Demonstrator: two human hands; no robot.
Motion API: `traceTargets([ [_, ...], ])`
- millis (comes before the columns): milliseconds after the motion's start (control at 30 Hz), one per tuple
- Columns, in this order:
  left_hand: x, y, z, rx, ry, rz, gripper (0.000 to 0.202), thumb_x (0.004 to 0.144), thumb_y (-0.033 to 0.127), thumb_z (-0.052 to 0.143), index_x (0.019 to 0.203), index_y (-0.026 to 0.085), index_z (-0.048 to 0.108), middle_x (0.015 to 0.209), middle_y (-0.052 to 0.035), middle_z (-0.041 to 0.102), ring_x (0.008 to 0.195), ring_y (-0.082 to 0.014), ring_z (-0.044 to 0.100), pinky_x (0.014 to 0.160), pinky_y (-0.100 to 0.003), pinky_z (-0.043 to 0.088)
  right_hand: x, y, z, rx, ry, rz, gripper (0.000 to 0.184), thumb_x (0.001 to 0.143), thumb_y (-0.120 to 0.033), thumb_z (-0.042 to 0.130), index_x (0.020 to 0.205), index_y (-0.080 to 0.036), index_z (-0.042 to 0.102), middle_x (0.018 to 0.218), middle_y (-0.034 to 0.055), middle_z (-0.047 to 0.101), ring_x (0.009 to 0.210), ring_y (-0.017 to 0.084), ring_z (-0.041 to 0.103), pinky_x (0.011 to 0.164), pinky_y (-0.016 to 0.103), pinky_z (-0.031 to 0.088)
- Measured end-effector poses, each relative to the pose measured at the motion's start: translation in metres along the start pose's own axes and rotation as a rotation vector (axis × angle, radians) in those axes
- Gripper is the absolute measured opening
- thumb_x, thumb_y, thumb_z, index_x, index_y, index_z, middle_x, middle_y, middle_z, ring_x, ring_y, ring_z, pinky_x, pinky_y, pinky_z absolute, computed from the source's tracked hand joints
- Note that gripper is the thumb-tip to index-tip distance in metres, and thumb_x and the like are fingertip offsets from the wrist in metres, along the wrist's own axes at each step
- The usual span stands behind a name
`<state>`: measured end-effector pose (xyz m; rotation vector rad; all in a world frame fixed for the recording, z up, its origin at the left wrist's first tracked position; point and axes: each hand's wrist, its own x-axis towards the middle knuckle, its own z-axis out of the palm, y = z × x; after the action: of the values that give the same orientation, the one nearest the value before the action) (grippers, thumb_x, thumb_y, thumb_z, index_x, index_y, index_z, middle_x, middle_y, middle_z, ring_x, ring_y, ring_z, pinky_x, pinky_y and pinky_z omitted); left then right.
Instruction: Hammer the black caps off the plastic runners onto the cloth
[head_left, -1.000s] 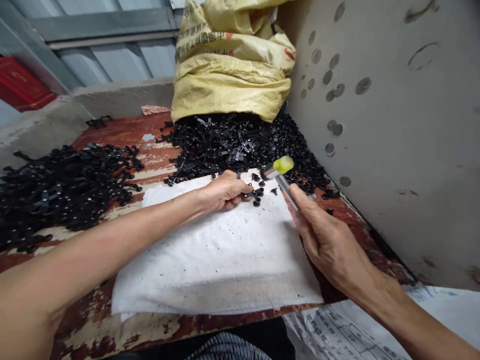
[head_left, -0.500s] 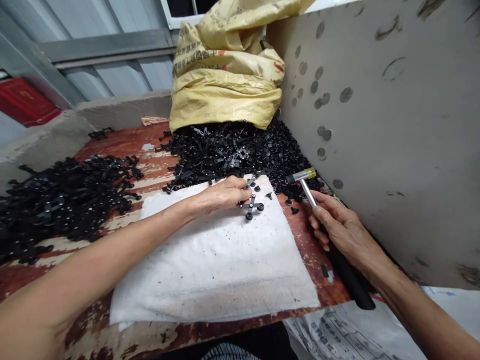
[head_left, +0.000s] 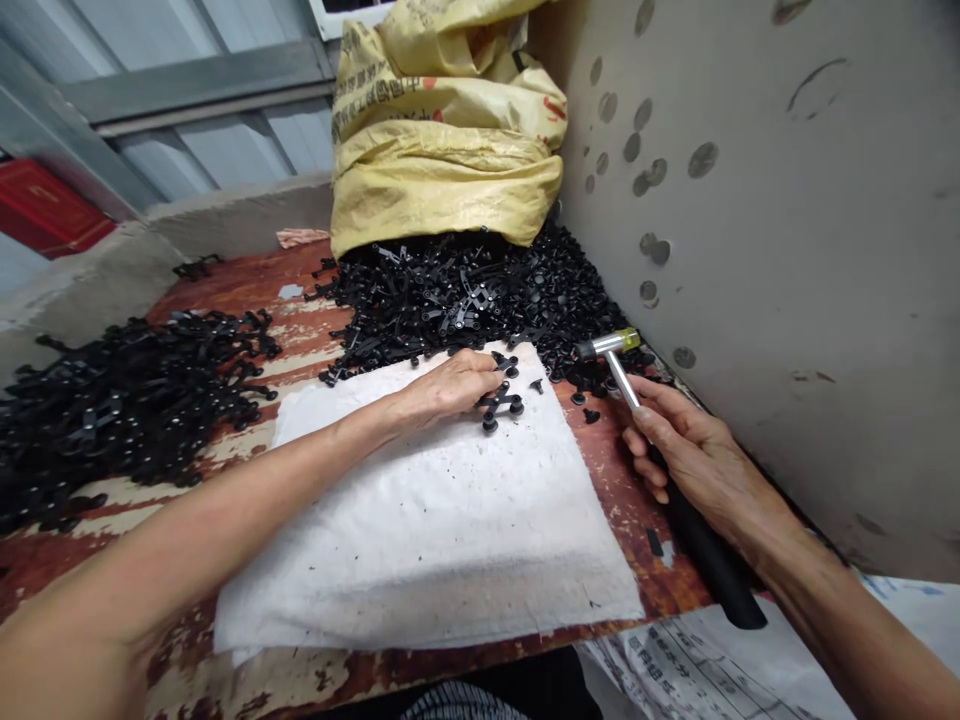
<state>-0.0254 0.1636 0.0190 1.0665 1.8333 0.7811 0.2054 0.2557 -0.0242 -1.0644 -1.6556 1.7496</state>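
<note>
My left hand point(head_left: 457, 384) is closed on a black jointed linkage piece point(head_left: 496, 398) with round plugs on its arm ends, at the far part of a white cloth point(head_left: 427, 540). The fingers hide part of the piece. In my right hand point(head_left: 686, 440) is a small hammer point(head_left: 621, 372) with a metal head, one black face and one yellow face. Its head is raised to the right of the cloth, and its black grip runs back under my wrist. A loose black plug point(head_left: 537, 386) lies on the cloth beside the linkage.
A heap of black links and plugs point(head_left: 450, 290) spills from a yellow woven sack point(head_left: 446, 190) at the back. More black linkages point(head_left: 135, 400) are piled at the left. A spotted pale wall panel point(head_left: 787, 260) bounds the right side. Beneath is a worn red-brown tabletop point(head_left: 600, 470).
The linkage has turned and now lies closer against my left fingers, its upper plug end settled at the cloth. My right hand still holds the hammer in nearly the same place. The view shifted slightly.
</note>
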Motion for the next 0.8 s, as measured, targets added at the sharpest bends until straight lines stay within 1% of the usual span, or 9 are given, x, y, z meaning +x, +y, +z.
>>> traceTargets([
  [167,0.0005,-0.0032,0.0009,-0.057,0.008,0.037,0.025,0.083,0.020,0.051,0.060,0.018,0.041,0.055,0.0019,0.044,0.046,-0.0072,0.037,0.044,-0.023,0.024,0.0000,-0.0015,0.0010,0.004,0.013,0.013,0.059,0.079,-0.045,0.060,0.131,-0.020,0.048,0.055,-0.0103,0.047,0.036,0.007,0.035,0.029,0.017,0.030],
  [467,0.0011,-0.0016,0.0018,-0.058,0.015,0.005,0.023,0.080,0.020,0.052,0.060,0.019,0.043,0.053,0.0018,0.043,0.043,-0.0076,0.036,0.043,-0.024,0.023,-0.0026,-0.0038,0.0015,-0.011,0.014,0.018,0.058,0.079,-0.045,0.060,0.130,-0.020,0.049,0.056,-0.0098,0.047,0.036,0.007,0.034,0.029,0.017,0.031],
  [567,0.0029,-0.0027,0.0026,-0.015,0.022,0.015,0.022,0.080,0.021,0.052,0.060,0.019,0.044,0.053,0.0020,0.043,0.044,-0.0082,0.036,0.043,-0.024,0.023,-0.0017,-0.0038,0.0020,-0.015,0.011,0.023,0.059,0.079,-0.045,0.059,0.132,-0.020,0.048,0.056,-0.0095,0.046,0.037,0.007,0.035,0.030,0.017,0.031],
  [667,0.0045,-0.0032,0.0015,0.045,0.032,0.031,0.023,0.078,0.021,0.052,0.057,0.020,0.041,0.051,0.0021,0.043,0.044,-0.0091,0.035,0.044,-0.025,0.023,-0.0008,-0.0040,0.0020,-0.025,0.010,0.025,0.059,0.080,-0.045,0.059,0.133,-0.020,0.048,0.057,-0.0091,0.046,0.037,0.007,0.034,0.030,0.018,0.032],
  [800,0.0074,-0.0016,-0.0051,0.228,0.051,0.081,0.026,0.073,0.020,0.053,0.052,0.020,0.039,0.047,0.0026,0.039,0.043,-0.0093,0.033,0.043,-0.027,0.018,-0.0015,-0.0042,0.0009,-0.081,0.002,-0.003,0.057,0.082,-0.047,0.055,0.132,-0.021,0.048,0.058,-0.0086,0.045,0.037,0.008,0.035,0.030,0.019,0.031],
])
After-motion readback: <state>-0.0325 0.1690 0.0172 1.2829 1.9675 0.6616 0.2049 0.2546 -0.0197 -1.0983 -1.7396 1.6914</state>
